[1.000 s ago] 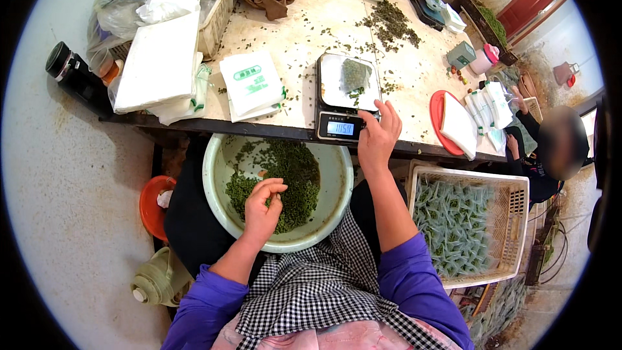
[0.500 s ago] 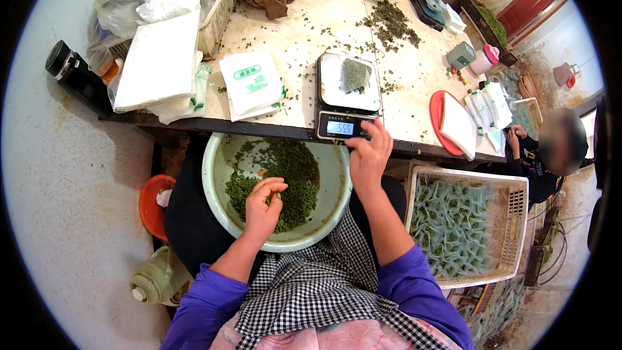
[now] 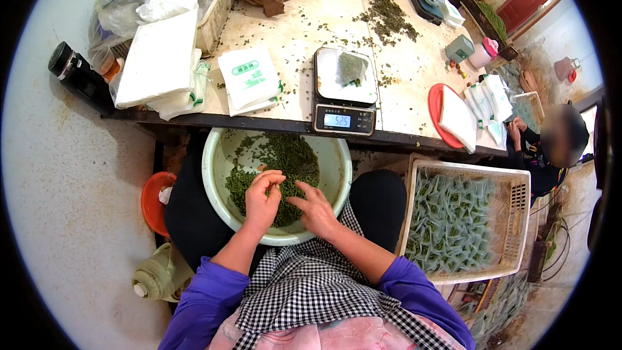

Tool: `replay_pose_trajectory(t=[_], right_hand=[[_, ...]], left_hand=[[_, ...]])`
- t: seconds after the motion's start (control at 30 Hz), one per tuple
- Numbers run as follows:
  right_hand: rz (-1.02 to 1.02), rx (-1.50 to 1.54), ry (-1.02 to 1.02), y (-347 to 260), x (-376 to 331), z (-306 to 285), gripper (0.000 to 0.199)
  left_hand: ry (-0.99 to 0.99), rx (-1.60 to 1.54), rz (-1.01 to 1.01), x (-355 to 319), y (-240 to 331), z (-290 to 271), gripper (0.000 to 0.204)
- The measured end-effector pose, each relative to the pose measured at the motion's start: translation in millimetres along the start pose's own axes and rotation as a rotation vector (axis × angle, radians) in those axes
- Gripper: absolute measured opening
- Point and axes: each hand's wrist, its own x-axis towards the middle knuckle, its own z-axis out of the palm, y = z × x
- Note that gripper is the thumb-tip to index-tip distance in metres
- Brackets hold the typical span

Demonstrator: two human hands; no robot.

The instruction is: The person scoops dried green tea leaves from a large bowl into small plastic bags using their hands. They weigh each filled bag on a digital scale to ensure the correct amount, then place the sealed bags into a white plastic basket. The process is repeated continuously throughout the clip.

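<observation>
A pale green basin point(image 3: 214, 189) sits on my lap, partly filled with small green buds or leaves point(image 3: 295, 167). Over its near part, my left hand point(image 3: 263, 198) is closed, thumb against fingers; whatever they pinch, if anything, I cannot make out. Close beside it, my right hand point(image 3: 316, 211) is open above the leaves, fingers apart. Beyond the basin, a digital scale point(image 3: 345, 119) with a lit display stands at the table's near edge. A small clear bag of green leaves point(image 3: 352, 69) lies on its white pan, touched by neither hand.
White printed bags point(image 3: 249, 79) lie on the table point(image 3: 295, 26) left of the scale. A red plate point(image 3: 435, 116) holds a white stack. Right of my lap, a crate point(image 3: 518, 220) contains several filled bags. A black bottle point(image 3: 81, 79) stands far left. Two other people are nearby.
My right hand has drawn back from the scale to the basin, beside my left hand. The left stays over the leaves. The bag remains on the scale, whose displayed reading has changed.
</observation>
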Motion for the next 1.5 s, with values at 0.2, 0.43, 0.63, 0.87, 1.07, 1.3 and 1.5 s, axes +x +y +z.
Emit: replay_pose_trajectory(t=[0.2, 0.43, 0.63, 0.87, 1.07, 1.3, 1.5], right_hand=[[-0.112, -0.020, 0.057, 2, 7, -19, 0.050], [-0.083, -0.194, 0.825, 55, 79, -114, 0.028], [-0.082, -0.467, 0.828, 69, 125, -164, 0.015], [-0.153, -0.221, 0.869, 49, 127, -139, 0.015], [-0.183, 0.033, 0.391, 27, 85, -26, 0.014], [0.024, -0.094, 0.148, 74, 126, 72, 0.012], [0.078, -0.255, -0.030, 49, 155, 92, 0.020]], left_hand=[[0.012, -0.044, 0.017, 0, -8, -1, 0.020], [-0.014, -0.027, -0.020, -1, -4, -1, 0.021], [-0.028, -0.058, 0.003, 1, -5, 4, 0.022], [0.065, -0.057, -0.005, 6, -8, -5, 0.020], [0.360, -0.315, -0.193, 21, -18, -32, 0.016], [0.437, -0.398, -0.211, 22, -20, -38, 0.013], [0.453, -0.436, -0.231, 22, -17, -35, 0.012]])
